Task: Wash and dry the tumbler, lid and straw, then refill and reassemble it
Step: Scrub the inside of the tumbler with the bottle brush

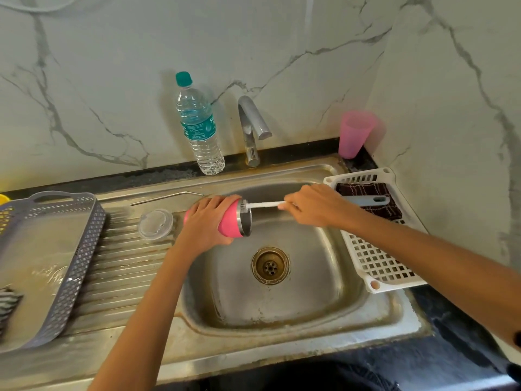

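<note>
The pink tumbler (229, 221) lies on its side in the air above the sink (282, 306), over the basin's left back part, its steel mouth turned to the right. The left grip (208, 221) is curled round its body from above, fingers wrapped over the pink wall. The right grip (313, 206) pinches the far end of a thin white brush (263, 204), whose bristle end sits just inside the tumbler's mouth at its upper edge. The clear lid (155, 223) lies flat on the ribbed drainboard (121, 263) just left of the basin, near the left wrist. The metal straw (166, 197), bent at one end, lies along the back of the drainboard, behind the lid. A grey basket (56, 249) stands on the drainboard further left. At the wall stand a water bottle (200, 128) with a teal cap and, beside it, the tap (251, 128); a pink cup (353, 134) stands in the corner. To the right of the basin a white basket (375, 263) rests partly on the dark counter (439, 320), holding a dark cloth (366, 190) with a grey handle (366, 200) lying on it
</note>
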Tool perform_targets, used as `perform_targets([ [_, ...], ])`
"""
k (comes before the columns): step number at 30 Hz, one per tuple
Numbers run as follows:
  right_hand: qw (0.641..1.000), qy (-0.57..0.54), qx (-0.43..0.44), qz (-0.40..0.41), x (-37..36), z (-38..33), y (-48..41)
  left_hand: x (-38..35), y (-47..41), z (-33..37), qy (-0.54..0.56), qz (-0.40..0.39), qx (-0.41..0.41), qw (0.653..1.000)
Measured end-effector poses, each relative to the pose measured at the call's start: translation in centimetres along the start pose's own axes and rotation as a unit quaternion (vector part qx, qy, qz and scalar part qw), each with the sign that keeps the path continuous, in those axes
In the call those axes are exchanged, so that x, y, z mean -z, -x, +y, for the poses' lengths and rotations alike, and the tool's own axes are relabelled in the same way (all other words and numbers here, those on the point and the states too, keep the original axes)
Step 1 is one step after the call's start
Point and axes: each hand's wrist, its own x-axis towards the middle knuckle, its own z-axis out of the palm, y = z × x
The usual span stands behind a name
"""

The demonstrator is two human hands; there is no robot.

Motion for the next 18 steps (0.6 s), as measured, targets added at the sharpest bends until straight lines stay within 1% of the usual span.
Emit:
perform_targets([
  [3,0.999,-0.02,-0.018,-0.031,-1.5,0.1,0.8,0.5,0.0,-0.1,-0.022,0.025,0.004,0.999],
  [6,0.997,-0.027,0.013,-0.069,-2.3,-2.1,2.0,0.4,0.1,-0.3,-0.022,0.001,0.019,1.0],
  [8,0.998,-0.02,0.028,-0.054,-1.6,-2.1,1.5,0.0,0.3,0.0,-0.003,-0.018,0.025,1.0],
  [10,0.999,-0.001,0.018,-0.031,-0.5,-0.7,0.5,-0.2,0.4,0.1,0.004,-0.025,0.021,0.999],
  [12,1.0,0.025,0.01,-0.01,-0.4,0.5,0.0,0.0,0.4,0.2,-0.003,-0.022,0.02,1.0],
  [14,0.999,0.048,0.009,-0.011,-1.4,0.1,0.5,0.3,0.3,0.0,-0.007,-0.011,0.022,1.0],
  [16,0.997,0.057,0.038,-0.029,-2.1,-1.3,1.3,0.4,0.3,-0.1,-0.002,-0.005,0.025,1.0],
  [18,0.996,0.062,0.066,-0.019,-1.5,-1.8,1.2,0.0,0.4,0.1,0.01,-0.014,0.028,0.999],
])
